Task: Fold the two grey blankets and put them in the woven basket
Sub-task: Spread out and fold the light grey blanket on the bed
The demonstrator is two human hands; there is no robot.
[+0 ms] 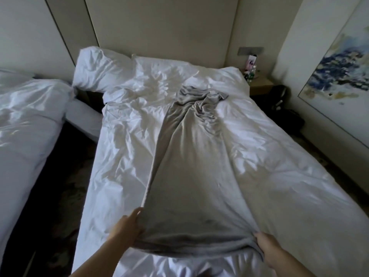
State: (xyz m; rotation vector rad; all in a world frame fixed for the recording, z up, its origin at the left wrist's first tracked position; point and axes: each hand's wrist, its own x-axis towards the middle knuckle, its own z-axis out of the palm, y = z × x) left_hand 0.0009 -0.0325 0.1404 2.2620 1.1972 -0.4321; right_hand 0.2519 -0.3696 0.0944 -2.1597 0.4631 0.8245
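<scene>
Your left hand (pixel 127 226): grip pinches near left corner of soft grey fleece blanket (pixel 191 186). Your right hand (pixel 267 248): grip curled round near right corner, cloth gathered. Blanket runs lengthwise down middle of wide bed with crumpled white duvet (pixel 279 176); far end bunched toward head of bed, near edge raised at foot, sagging between your hands. Second white-covered bed (pixel 26 126) left of that bed; pale wooden nightstand (pixel 259 84) at its far right corner.
</scene>
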